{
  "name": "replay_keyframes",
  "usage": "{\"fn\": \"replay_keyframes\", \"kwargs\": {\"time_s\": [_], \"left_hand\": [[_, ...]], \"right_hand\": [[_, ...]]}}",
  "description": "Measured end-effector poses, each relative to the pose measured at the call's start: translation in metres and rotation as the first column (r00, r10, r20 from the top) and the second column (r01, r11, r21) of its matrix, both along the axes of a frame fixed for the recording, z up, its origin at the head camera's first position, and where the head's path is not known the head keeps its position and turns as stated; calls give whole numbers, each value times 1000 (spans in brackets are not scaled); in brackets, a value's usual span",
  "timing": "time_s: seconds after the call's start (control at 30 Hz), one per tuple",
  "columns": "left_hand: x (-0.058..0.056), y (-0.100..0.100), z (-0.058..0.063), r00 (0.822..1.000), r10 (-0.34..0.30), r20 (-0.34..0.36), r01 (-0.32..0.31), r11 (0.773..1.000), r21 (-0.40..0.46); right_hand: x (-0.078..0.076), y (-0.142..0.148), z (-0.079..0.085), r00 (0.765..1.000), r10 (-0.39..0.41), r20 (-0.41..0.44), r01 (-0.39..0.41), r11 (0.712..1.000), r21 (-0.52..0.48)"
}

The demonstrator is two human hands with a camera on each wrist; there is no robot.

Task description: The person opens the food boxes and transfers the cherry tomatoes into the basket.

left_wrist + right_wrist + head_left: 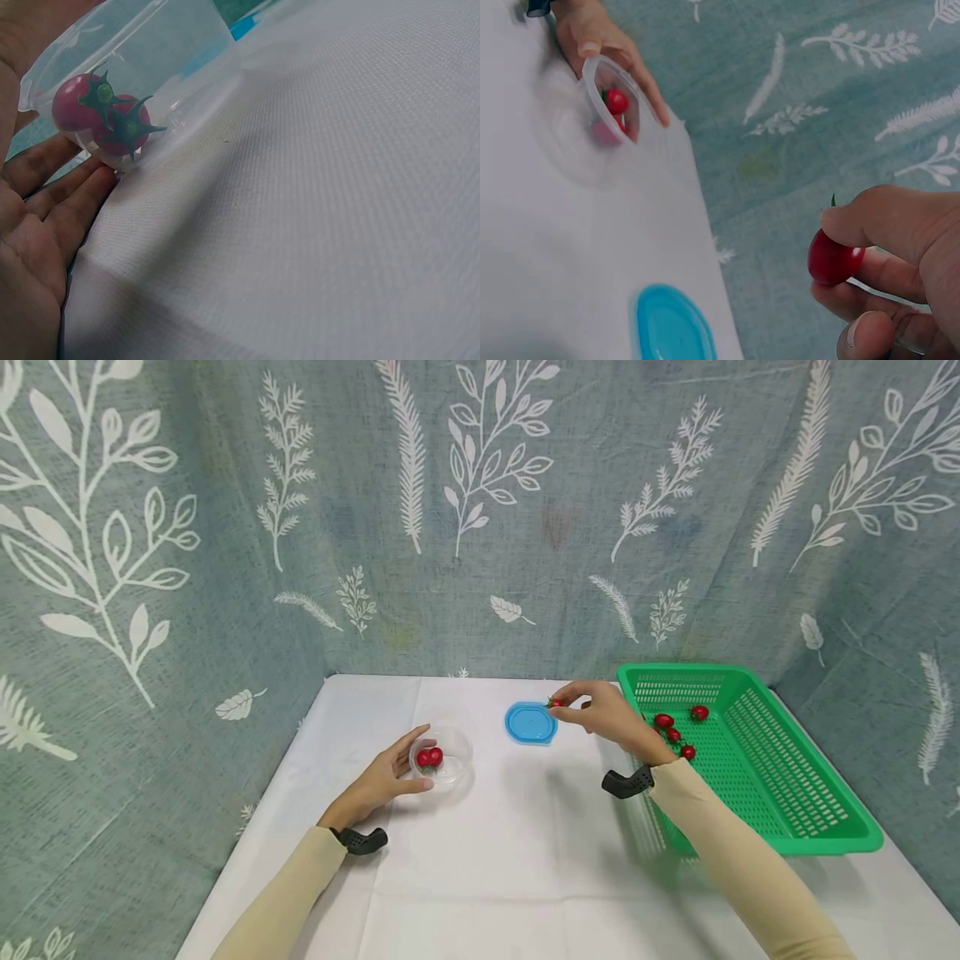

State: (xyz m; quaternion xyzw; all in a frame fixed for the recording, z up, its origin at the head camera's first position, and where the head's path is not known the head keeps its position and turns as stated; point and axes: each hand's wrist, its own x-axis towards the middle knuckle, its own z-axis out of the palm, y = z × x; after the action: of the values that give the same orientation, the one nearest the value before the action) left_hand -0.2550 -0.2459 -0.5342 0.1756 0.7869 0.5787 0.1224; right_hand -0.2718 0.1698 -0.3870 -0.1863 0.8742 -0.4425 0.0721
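Note:
My left hand (378,781) holds a clear plastic container (461,750) on the white table, thumb on the near side and fingers round the far side. Inside lie two red cherry tomatoes (79,103) with green stems, against the wall nearest that hand. My right hand (606,717) pinches another cherry tomato (834,257) between thumb and fingers, its green stem showing at the thumb tip. That tomato is held up near the right edge of the blue lid (531,724) in the head view.
On the right stands a green plastic basket (795,752) with several cherry tomatoes (699,713) in its left part; my right forearm crosses its near left rim. A patterned grey-green cloth (480,585) hangs behind the table and along both sides.

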Motion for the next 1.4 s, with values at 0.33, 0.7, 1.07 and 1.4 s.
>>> {"fn": "replay_keyframes", "kwargs": {"time_s": [0.33, 0.7, 1.07, 1.4], "left_hand": [[-2, -1, 1, 1000, -5, -12, 5, 1000, 13], [-2, 2, 2, 1000, 11, 11, -11, 1000, 11], [-1, 1, 3, 1000, 4, 7, -4, 1000, 11], [1, 1, 2, 1000, -7, 11, 7, 999, 35]], "right_hand": [[-1, 41, -3, 997, -71, 15, 71, 997, 16], [11, 79, -1, 986, -161, 42, 159, 986, 53], [19, 110, -6, 976, -218, 8, 215, 968, 133], [19, 131, -17, 969, -245, 41, 237, 960, 147]]}}
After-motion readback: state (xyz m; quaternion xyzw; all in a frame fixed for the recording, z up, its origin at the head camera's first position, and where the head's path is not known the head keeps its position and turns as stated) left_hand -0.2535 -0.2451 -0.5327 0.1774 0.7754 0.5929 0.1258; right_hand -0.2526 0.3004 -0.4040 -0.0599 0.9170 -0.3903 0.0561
